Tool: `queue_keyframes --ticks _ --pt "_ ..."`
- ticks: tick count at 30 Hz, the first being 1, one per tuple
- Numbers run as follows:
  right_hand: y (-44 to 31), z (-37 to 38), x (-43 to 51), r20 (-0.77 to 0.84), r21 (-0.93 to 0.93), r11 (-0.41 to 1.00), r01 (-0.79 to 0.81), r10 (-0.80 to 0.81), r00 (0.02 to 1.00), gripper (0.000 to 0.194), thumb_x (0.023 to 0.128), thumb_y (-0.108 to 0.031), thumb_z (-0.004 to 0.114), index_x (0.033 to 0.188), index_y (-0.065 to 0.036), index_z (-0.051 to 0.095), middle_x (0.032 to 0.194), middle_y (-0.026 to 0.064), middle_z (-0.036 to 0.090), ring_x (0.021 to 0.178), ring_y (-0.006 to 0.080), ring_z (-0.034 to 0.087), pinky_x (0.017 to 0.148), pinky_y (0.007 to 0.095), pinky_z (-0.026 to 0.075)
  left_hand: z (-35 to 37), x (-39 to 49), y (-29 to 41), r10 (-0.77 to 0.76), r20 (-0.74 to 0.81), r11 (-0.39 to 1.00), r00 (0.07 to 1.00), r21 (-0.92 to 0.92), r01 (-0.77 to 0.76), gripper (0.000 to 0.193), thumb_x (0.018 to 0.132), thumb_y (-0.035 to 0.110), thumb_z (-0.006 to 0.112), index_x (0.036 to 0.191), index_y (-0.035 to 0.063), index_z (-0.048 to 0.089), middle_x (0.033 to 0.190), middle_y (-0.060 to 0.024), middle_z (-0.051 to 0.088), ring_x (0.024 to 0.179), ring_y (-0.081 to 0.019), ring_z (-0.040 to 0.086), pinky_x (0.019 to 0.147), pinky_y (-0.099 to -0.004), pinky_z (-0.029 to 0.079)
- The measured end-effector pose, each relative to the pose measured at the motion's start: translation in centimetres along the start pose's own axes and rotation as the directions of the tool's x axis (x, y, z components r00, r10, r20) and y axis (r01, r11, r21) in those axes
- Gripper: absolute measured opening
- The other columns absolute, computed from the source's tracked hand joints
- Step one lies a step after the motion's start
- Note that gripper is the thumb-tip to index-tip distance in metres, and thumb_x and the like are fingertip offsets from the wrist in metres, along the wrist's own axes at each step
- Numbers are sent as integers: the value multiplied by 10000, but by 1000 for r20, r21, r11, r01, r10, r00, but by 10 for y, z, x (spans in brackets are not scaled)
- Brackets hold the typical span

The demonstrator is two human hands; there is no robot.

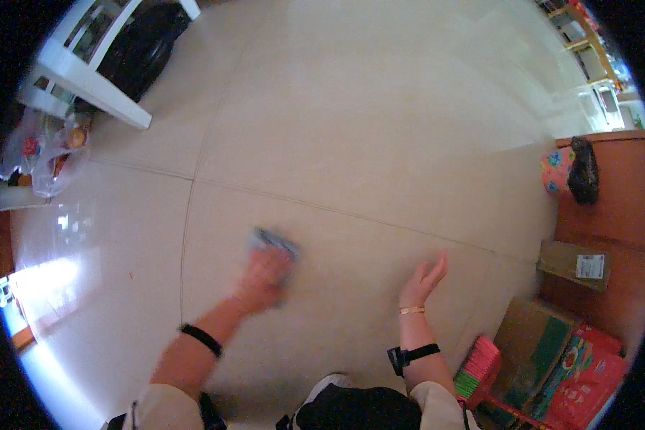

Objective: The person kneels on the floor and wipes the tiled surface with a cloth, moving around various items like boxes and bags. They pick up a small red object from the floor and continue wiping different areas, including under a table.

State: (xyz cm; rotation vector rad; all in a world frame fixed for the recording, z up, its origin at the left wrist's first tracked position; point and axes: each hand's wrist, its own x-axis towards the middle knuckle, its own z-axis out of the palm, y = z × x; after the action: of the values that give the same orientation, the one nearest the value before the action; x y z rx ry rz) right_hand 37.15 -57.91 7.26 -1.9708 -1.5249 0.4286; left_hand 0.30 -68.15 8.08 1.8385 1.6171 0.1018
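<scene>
My left hand [263,274] grips a blurred grey-blue cloth [276,240] low over the pale tiled floor [322,140]. The cloth shows past my fingertips and along one side of the hand; my palm hides the rest. Whether the cloth lies flat or folded I cannot tell. Off to the right, my right hand [423,279] holds nothing, with its fingers apart. It is nearest to the bare tiles, and whether it touches them is unclear.
A broom [478,371] with pink and green bristles leans by a cardboard box [532,333] at lower right. A smaller carton [572,264] and a black plastic bag [584,172] are farther up. White furniture legs [97,86] and a filled clear bag [59,156] stand at upper left.
</scene>
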Motion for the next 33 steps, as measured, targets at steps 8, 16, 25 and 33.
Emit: queue_keyframes --ticks 8,16,25,33 --pt "-3 -41 27 -265 551 809 -205 403 876 498 1029 -270 450 1437 6 374 1486 150 400 1363 276 396 1156 420 287 -28 129 50 -18 -586 969 810 189 158 611 851 305 672 1397 87 505 1535 -174 366 1451 -364 269 1206 -492 206" --pt "-102 -22 -26 287 729 683 45 -364 886 319 1055 -168 409 1268 20 553 1267 140 603 1188 215 568 1073 379 404 188 42 333 859 38 510 511 -151 -847 665 801 319 698 1383 62 503 1497 -166 427 1441 -336 292 1209 -482 192" --pt "-100 -62 2 496 789 602 -127 -501 709 321 962 50 419 1245 24 569 1152 129 659 1062 199 624 990 345 477 67 250 225 628 -323 740 708 -32 -672 662 721 244 766 1331 99 552 1462 -168 458 1397 -379 346 1186 -490 238" --pt "-80 5 27 376 193 978 -79 1 927 174 905 -130 590 1059 -48 579 1023 142 613 1000 322 578 880 435 460 -71 14 -63 -331 -482 849 811 223 479 694 882 287 634 1517 182 375 1631 -143 168 1504 -380 123 1217 -494 165"
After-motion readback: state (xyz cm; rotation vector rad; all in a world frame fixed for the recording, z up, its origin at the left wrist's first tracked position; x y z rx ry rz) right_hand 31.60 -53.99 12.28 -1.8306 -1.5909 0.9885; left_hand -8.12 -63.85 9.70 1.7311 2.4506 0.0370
